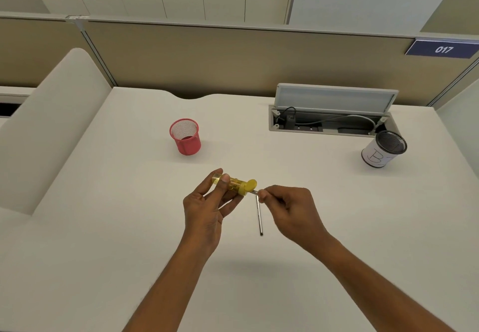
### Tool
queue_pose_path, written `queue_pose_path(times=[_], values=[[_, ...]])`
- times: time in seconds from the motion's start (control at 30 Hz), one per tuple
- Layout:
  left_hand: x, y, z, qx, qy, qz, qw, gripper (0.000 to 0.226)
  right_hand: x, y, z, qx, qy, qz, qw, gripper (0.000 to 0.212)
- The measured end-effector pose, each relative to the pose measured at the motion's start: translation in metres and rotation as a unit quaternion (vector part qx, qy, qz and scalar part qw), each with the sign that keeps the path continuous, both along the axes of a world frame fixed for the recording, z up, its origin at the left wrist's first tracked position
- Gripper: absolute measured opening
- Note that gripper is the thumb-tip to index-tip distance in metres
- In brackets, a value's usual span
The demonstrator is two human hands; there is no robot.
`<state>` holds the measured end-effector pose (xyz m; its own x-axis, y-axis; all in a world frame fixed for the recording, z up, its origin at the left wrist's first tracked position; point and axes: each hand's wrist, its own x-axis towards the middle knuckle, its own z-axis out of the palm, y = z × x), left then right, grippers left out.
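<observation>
My left hand [207, 203] grips a small clear yellow tube [234, 185] lying sideways above the white desk [129, 228], thumb on top. The tube's yellow flip cap [250, 185] stands open at its right end. My right hand [287, 208] pinches the short end of a thin metal L-shaped rod [259, 217] right at the tube's mouth. The rod's long leg hangs down toward me. Small items show inside the tube, too blurred to name.
A red mesh cup [185, 136] stands at the back centre-left. A black mesh cup with a white label marked B [383, 149] stands at the back right. An open cable tray [329, 121] with plugs lies behind it. A padded divider [51, 124] borders the left.
</observation>
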<state>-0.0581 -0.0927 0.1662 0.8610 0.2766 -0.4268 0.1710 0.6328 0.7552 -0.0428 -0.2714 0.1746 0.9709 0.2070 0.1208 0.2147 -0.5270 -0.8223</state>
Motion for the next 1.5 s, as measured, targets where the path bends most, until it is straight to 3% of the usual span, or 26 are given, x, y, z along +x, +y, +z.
queue_pose_path(times=[0.03,0.1,0.13,0.2,0.27,0.33,0.4,0.47,0.57,0.63,0.7,0.77,0.8,0.87,0.93,1.0,1.07,1.13,1.2,1.27,1.37,1.43,1.5], values=[[0.000,-0.001,0.000,0.003,-0.002,-0.002,1.000,0.034,0.003,0.000,0.007,0.040,0.099,-0.017,0.994,0.030],[-0.002,-0.002,-0.001,0.005,-0.003,-0.002,1.000,0.036,0.009,-0.001,0.019,0.112,0.288,-0.039,0.950,0.035],[-0.002,-0.002,-0.002,0.007,-0.004,-0.001,1.000,0.037,0.011,-0.003,0.023,0.139,0.351,-0.040,0.925,0.036],[-0.001,-0.002,-0.002,0.012,-0.004,0.000,1.000,0.033,0.011,-0.003,0.025,0.149,0.383,-0.029,0.911,0.036],[0.000,-0.001,-0.001,0.016,-0.002,0.006,1.000,0.030,0.008,-0.001,0.020,0.090,0.296,-0.017,0.951,0.037],[0.001,0.000,0.000,0.014,0.004,0.017,1.000,0.031,0.003,0.001,0.009,-0.023,0.074,-0.001,0.997,0.030],[0.003,0.001,0.002,0.009,0.010,0.026,1.000,0.030,-0.001,-0.001,-0.001,-0.156,-0.129,0.017,0.979,0.027],[0.004,0.000,0.003,0.003,0.015,0.031,0.999,0.031,-0.001,-0.005,-0.010,-0.257,-0.251,0.025,0.933,0.030],[0.003,-0.002,0.002,0.001,0.017,0.028,0.999,0.032,0.001,-0.009,-0.017,-0.304,-0.331,0.031,0.893,0.026],[0.002,-0.003,0.001,0.001,0.015,0.021,1.000,0.033,0.001,-0.010,-0.018,-0.288,-0.322,0.032,0.901,0.025],[0.001,-0.004,0.000,0.002,0.010,0.015,1.000,0.032,-0.001,-0.008,-0.017,-0.206,-0.246,0.025,0.947,0.026],[0.000,-0.004,0.000,0.009,0.003,0.010,1.000,0.032,-0.001,-0.003,-0.008,-0.066,-0.086,0.007,0.994,0.029],[-0.001,-0.004,0.000,0.013,-0.001,0.007,1.000,0.031,0.000,0.000,-0.002,-0.008,0.004,-0.002,1.000,0.031],[-0.001,-0.003,0.001,0.021,-0.008,0.002,1.000,0.029,0.006,0.000,0.011,0.079,0.198,-0.021,0.977,0.036],[-0.002,-0.003,0.001,0.028,-0.011,-0.006,1.000,0.029,0.013,-0.005,0.021,0.147,0.372,-0.023,0.916,0.036],[-0.003,-0.003,0.002,0.033,-0.013,-0.009,0.999,0.030,0.014,-0.008,0.024,0.158,0.423,-0.013,0.892,0.034],[-0.003,-0.002,0.002,0.032,-0.011,-0.002,0.999,0.030,0.009,-0.003,0.019,0.127,0.360,-0.001,0.924,0.037],[-0.003,0.000,0.003,0.027,-0.010,0.009,1.000,0.031,0.002,0.003,0.011,0.062,0.195,-0.005,0.979,0.029],[-0.002,0.001,0.004,0.024,-0.005,0.018,1.000,0.031,-0.002,0.003,0.002,0.002,0.028,-0.008,1.000,0.026],[-0.002,0.002,0.005,0.016,0.000,0.024,1.000,0.030,-0.004,-0.001,-0.006,-0.108,-0.102,0.028,0.989,0.041],[-0.002,0.002,0.004,0.003,0.007,0.027,1.000,0.030,-0.005,-0.009,-0.018,-0.258,-0.283,0.062,0.922,0.029],[-0.004,0.001,0.003,0.001,0.010,0.023,1.000,0.031,-0.003,-0.012,-0.019,-0.282,-0.334,0.066,0.897,0.024],[-0.006,0.000,0.002,0.000,0.012,0.018,1.000,0.030,-0.003,-0.012,-0.018,-0.251,-0.308,0.072,0.915,0.023]])
